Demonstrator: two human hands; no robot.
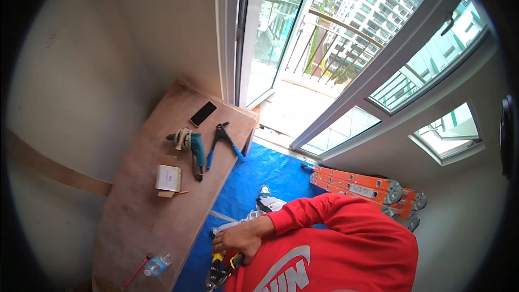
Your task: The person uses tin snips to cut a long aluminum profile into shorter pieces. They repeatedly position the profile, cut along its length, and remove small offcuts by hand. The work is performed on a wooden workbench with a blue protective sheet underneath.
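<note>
My right hand (239, 238), at the end of a red-sleeved arm lying across my front, has its fingers curled on snips with yellow-and-black handles (235, 261) at the lower middle. Much of the tool is partly hidden by the hand and sweatshirt (346, 259). My left hand does not show. Left of me, a wooden board surface (135, 205) holds a teal drill with cord wound round it (197, 151), a blue-handled hand tool (232, 146), a black phone (203, 114), an open small box (168, 178), a pencil (181, 193) and a plastic bottle (159, 264).
Blue sheeting (238, 170) covers the floor around my white-and-teal shoe (264, 190). An orange ladder (357, 184) lies at the right beneath windows (446, 130). An open glass door (273, 43) leads to a railed balcony (286, 103). A plain wall (81, 75) stands at the left.
</note>
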